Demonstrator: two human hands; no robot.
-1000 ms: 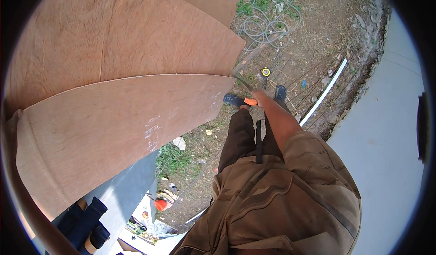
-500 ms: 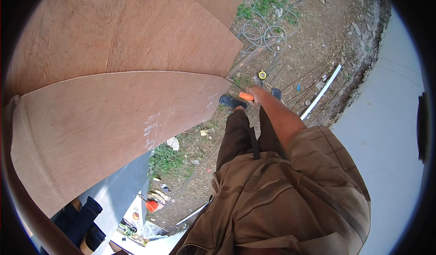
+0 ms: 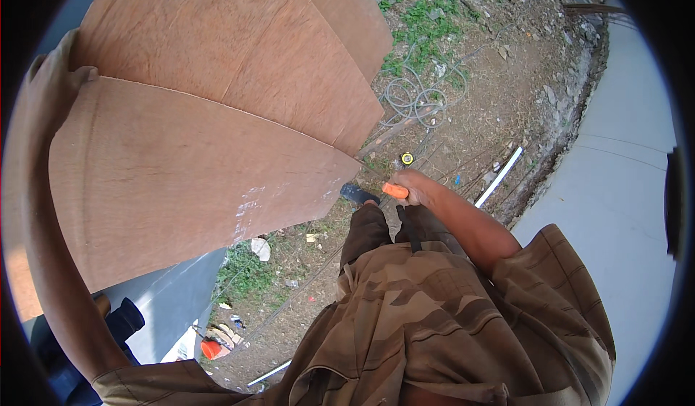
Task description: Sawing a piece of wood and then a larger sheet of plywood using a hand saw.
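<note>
A large brown plywood sheet [image 3: 181,167] slants across the left, with pale marks near its lower edge. Another plywood panel [image 3: 224,37] meets it along a light-edged line. My left hand [image 3: 61,84] is closed over the sheet's far-left edge, at the end of that line, with the thumb on top. My right hand [image 3: 409,185] grips the orange handle [image 3: 394,190] of what looks like a hand saw. Its thin dark blade [image 3: 369,166] is seen nearly edge-on, pointing to the sheet's right corner; I cannot tell whether they touch.
My shoe [image 3: 358,194] stands beside the sheet's corner. A yellow tape measure [image 3: 407,158], a coiled grey cable [image 3: 416,102] and a white strip [image 3: 499,176] lie on the dirt. A pale wall [image 3: 615,160] bounds the right. An orange container [image 3: 211,349] and a dark-blue object [image 3: 124,319] are lower left.
The view has shifted, bringing my left hand and forearm fully into sight on the plywood's edge. My right hand still holds the orange handle, now slightly lower in the picture.
</note>
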